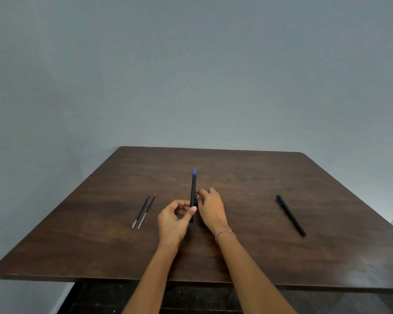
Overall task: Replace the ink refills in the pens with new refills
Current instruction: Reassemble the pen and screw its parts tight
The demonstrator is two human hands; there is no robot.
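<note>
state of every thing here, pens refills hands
held pen: blue tip exposed, pointing away
left hand: pinches held pen
right hand: grips held pen
blue refill: loose on table, left
black refill: loose beside blue refill
other pen: lying on table, right, untouched

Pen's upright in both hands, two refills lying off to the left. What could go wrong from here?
1. The left hand and right hand grip only the lower part of the pen. Its long upper barrel is unsupported, so a twist may tip it or drop parts onto the table.
2. The blue refill and black refill lie close together, so the wrong one could be picked up.
</note>
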